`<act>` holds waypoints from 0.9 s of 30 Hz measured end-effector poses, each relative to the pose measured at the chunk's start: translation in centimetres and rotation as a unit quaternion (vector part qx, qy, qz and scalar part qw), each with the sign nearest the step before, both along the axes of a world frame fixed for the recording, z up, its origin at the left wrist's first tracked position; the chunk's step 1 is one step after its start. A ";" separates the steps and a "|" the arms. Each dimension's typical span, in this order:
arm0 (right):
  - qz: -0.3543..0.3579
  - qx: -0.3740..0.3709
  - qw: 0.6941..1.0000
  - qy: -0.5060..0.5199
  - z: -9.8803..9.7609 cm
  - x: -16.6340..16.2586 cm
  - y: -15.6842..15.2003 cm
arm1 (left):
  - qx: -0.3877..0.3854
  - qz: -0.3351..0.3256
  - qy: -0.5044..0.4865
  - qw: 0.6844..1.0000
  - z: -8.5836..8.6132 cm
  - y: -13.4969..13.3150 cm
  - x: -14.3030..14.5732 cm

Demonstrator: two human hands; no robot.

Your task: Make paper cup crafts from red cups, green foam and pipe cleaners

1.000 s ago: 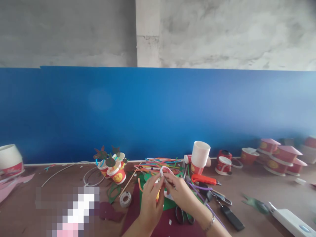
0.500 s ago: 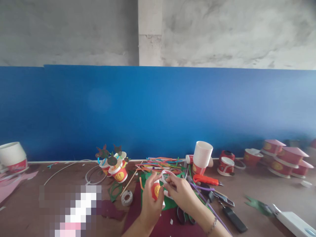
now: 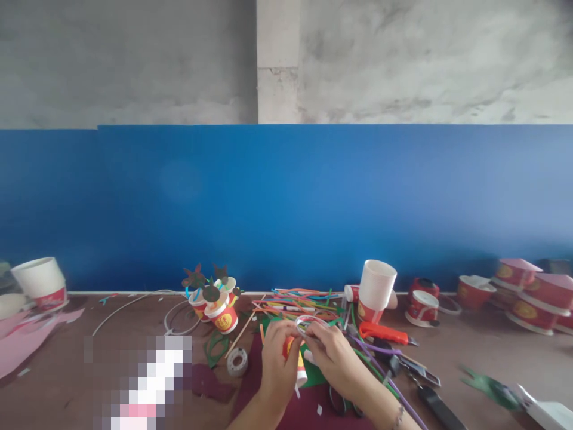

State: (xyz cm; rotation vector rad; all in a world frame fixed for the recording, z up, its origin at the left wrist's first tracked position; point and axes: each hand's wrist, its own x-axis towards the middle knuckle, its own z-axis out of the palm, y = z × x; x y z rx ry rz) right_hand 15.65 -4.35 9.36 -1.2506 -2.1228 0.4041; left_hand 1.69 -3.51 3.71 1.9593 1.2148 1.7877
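Fitting a white loop (image 3: 308,322) onto a small red cup (image 3: 293,358), by the look of it. Left hand (image 3: 276,361) wrapped around the cup, just above the maroon sheet (image 3: 308,412); right hand (image 3: 335,357) pinching the loop at the cup's rim. Next, probably: pressing the loop ends down firmly while steadying the cup.

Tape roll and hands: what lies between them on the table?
Head view: a dark maroon sheet lies between the tape roll and the left hand; nothing else.
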 end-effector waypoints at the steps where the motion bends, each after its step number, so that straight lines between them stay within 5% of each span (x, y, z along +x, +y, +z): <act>1: -0.009 0.003 1.000 0.002 0.0 -0.1 0.0 | 0.000 0.003 0.005 1.000 0.1 0.0 0.0; 16: -0.021 0.019 0.999 0.030 -0.1 -0.2 -0.2 | 0.022 0.044 0.071 0.996 -0.4 -0.2 -0.1; 27: -0.009 -0.075 0.993 0.091 0.0 0.0 -0.1 | 0.037 0.057 0.084 0.994 0.0 -0.5 -0.3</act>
